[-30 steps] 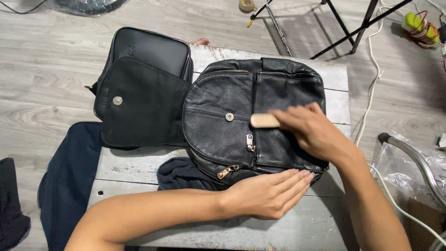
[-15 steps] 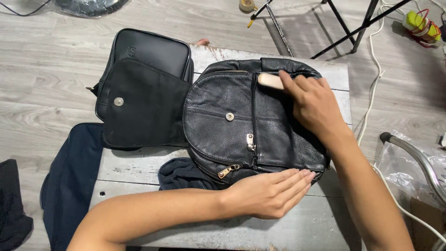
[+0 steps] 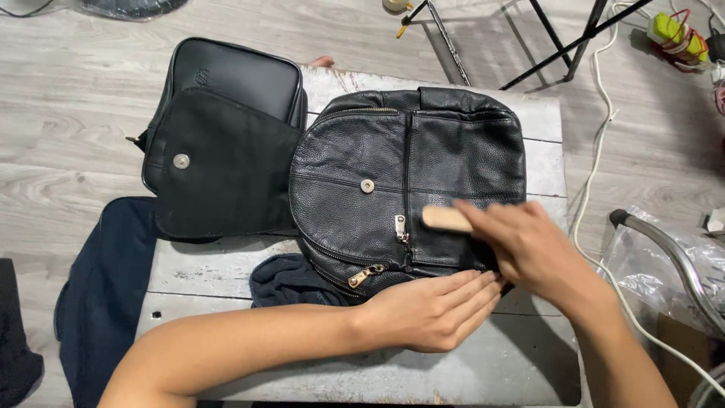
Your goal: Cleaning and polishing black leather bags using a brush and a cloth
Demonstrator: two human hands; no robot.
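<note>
to my left a second black bag [image 3: 226,83] lies half off the white wooden table [image 3: 529,363], and its open flap [image 3: 226,174] shows a round metal snap [image 3: 181,161]. a dark cloth [image 3: 291,281] lies crumpled on the table near me. a navy cloth [image 3: 102,295] lies on the grey wooden floor [image 3: 68,128]. to the right i see a white cable [image 3: 596,151], black stand legs [image 3: 563,53], a clear plastic bag [image 3: 680,264] and a grey metal bar [image 3: 672,253].

The left hand [image 3: 434,311] is laid flat, palm down, fingers together, forearm stretched across. The right hand [image 3: 532,249] is curled closed, wrist bent inward.
</note>
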